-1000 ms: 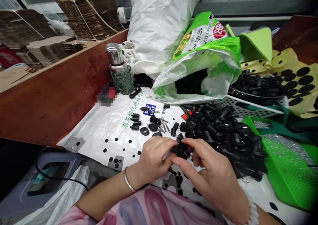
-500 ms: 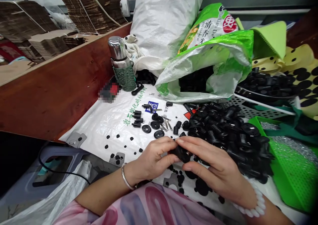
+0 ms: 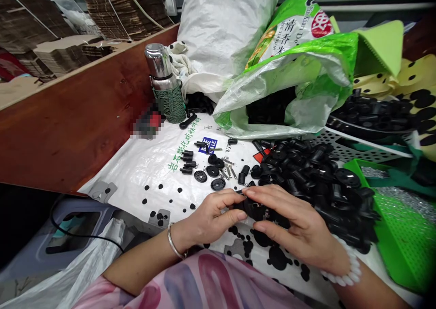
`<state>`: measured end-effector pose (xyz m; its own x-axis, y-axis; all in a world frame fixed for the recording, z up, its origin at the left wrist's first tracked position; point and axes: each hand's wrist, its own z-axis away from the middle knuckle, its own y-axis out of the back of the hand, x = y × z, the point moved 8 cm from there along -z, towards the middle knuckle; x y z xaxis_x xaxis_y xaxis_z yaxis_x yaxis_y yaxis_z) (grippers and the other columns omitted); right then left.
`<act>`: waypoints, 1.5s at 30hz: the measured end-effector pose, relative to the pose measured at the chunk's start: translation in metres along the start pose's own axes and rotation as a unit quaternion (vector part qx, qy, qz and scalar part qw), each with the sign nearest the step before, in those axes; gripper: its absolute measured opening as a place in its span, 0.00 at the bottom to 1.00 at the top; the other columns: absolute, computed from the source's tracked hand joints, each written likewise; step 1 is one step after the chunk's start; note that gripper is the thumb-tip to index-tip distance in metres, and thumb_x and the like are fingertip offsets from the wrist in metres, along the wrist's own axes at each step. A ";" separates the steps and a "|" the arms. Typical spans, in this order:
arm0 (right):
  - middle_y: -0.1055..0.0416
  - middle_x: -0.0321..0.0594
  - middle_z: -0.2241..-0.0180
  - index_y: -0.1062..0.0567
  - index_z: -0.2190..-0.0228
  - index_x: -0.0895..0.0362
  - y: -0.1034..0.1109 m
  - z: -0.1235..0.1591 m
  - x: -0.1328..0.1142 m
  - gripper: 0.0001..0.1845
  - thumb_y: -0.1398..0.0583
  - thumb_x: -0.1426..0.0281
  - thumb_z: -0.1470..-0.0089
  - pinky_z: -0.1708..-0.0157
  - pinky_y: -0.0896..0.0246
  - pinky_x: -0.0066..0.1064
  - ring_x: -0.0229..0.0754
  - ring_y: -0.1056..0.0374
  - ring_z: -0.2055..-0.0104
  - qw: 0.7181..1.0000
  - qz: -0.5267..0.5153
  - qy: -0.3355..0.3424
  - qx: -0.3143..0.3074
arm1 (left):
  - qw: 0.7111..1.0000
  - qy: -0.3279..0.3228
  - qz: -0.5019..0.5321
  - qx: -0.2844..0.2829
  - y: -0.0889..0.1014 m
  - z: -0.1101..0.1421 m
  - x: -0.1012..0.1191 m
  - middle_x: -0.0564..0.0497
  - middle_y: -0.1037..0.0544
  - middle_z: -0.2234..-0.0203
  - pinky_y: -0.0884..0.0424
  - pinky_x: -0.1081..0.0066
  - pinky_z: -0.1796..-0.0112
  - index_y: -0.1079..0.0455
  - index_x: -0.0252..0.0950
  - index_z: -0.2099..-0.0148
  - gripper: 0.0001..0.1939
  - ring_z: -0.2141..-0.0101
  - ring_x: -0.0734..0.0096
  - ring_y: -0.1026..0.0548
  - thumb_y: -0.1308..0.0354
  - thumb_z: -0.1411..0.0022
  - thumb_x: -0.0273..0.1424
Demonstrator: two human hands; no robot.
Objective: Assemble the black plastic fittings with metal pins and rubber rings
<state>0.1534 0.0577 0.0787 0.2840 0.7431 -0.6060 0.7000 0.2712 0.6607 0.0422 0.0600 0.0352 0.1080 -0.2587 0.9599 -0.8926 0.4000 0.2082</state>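
My left hand [image 3: 218,211] pinches a black round plastic part [image 3: 254,209] between thumb and fingers, just above the white sheet. From the other side my right hand [image 3: 296,218] rests its fingertips on the same part, its thumb lower and a little apart. My fingers cover much of the part. Beyond them lie loose black discs [image 3: 218,184], thin metal strips [image 3: 232,171] and small black cylindrical pieces [image 3: 188,165]. A large heap of black plastic parts [image 3: 306,168] sits right beside my right hand.
A steel flask [image 3: 160,63] stands by the brown wooden board [image 3: 85,104]. Behind the heap lies an opened green-and-white bag [image 3: 289,63] with black parts inside. At right are a green tray [image 3: 391,241] of small shiny metal pieces and a white perforated basket [image 3: 368,145].
The view has shifted slightly. The black part shows more of its face between my hands, and my right thumb sits a little further from my left thumb.
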 end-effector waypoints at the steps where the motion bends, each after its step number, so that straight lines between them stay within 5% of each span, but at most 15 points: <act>1: 0.29 0.46 0.54 0.36 0.49 0.54 -0.001 0.000 0.001 0.25 0.40 0.72 0.49 0.54 0.36 0.39 0.46 0.35 0.52 1.000 -0.004 0.000 -0.003 | 1.000 0.003 0.004 -0.003 0.000 0.000 -0.001 0.49 0.30 0.72 0.36 0.72 0.67 0.31 0.31 0.63 0.11 0.70 0.72 0.33 0.49 0.39 0.33; 6: 0.29 0.47 0.55 0.36 0.49 0.56 0.003 0.001 0.002 0.25 0.39 0.71 0.49 0.54 0.36 0.39 0.46 0.34 0.52 1.000 -0.010 -0.001 0.001 | 0.999 -0.024 -0.034 -0.011 -0.002 -0.001 0.000 0.48 0.30 0.70 0.36 0.72 0.65 0.32 0.30 0.61 0.09 0.69 0.72 0.33 0.49 0.39 0.31; 10: 0.29 0.48 0.55 0.33 0.53 0.56 0.006 0.002 0.004 0.16 0.43 0.73 0.46 0.54 0.36 0.38 0.45 0.33 0.53 0.999 -0.033 -0.011 0.000 | 0.998 -0.035 -0.053 -0.024 -0.005 -0.001 0.001 0.48 0.31 0.70 0.36 0.73 0.65 0.32 0.31 0.59 0.09 0.68 0.72 0.33 0.49 0.38 0.30; 20: 0.28 0.43 0.63 0.30 0.64 0.55 -0.001 0.002 0.009 0.08 0.44 0.78 0.46 0.64 0.32 0.30 0.39 0.30 0.61 0.997 -0.060 -0.034 0.026 | 0.983 -0.073 -0.149 -0.078 -0.010 -0.002 0.008 0.51 0.36 0.76 0.39 0.73 0.70 0.34 0.31 0.68 0.11 0.73 0.73 0.38 0.51 0.37 0.32; 25: 0.28 0.44 0.61 0.30 0.63 0.55 -0.004 0.009 0.013 0.11 0.44 0.79 0.47 0.61 0.33 0.34 0.42 0.31 0.58 0.994 -0.075 -0.030 0.070 | 0.989 -0.067 -0.118 -0.057 -0.010 -0.003 0.007 0.51 0.35 0.76 0.38 0.74 0.71 0.33 0.30 0.68 0.10 0.74 0.74 0.37 0.48 0.39 0.33; 32: 0.29 0.44 0.63 0.31 0.65 0.56 -0.007 0.015 0.023 0.07 0.45 0.77 0.46 0.64 0.34 0.32 0.40 0.31 0.61 0.984 -0.010 -0.097 0.148 | 0.975 -0.109 -0.173 0.089 0.004 -0.001 0.007 0.46 0.29 0.71 0.33 0.70 0.67 0.33 0.32 0.58 0.10 0.69 0.70 0.31 0.44 0.42 0.30; 39: 0.37 0.36 0.80 0.34 0.75 0.58 -0.005 0.003 0.008 0.09 0.48 0.74 0.43 0.78 0.46 0.28 0.35 0.41 0.79 0.987 0.120 -0.063 0.089 | 0.954 -0.160 -0.233 0.100 0.004 -0.002 0.017 0.44 0.27 0.68 0.31 0.68 0.65 0.34 0.32 0.57 0.10 0.66 0.68 0.30 0.46 0.40 0.31; 42: 0.38 0.37 0.82 0.34 0.78 0.58 -0.003 0.002 0.004 0.14 0.49 0.70 0.42 0.78 0.47 0.29 0.36 0.42 0.80 0.978 0.195 -0.031 0.067 | 0.963 -0.152 -0.200 0.102 0.005 -0.003 0.014 0.44 0.27 0.68 0.31 0.69 0.66 0.33 0.32 0.57 0.11 0.67 0.69 0.30 0.44 0.42 0.32; 45: 0.32 0.43 0.76 0.31 0.69 0.61 0.005 0.003 0.002 0.14 0.48 0.63 0.42 0.73 0.41 0.32 0.41 0.35 0.73 0.970 0.234 -0.002 0.059 | 0.982 -0.108 -0.127 0.091 0.005 -0.006 0.005 0.46 0.27 0.69 0.32 0.71 0.68 0.31 0.31 0.59 0.11 0.69 0.70 0.30 0.43 0.43 0.33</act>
<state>0.1599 0.0583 0.0796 0.5916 0.7655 -0.2529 0.5632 -0.1680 0.8090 0.0409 0.0660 0.0423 0.2583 -0.5186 0.8151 -0.9146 0.1403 0.3792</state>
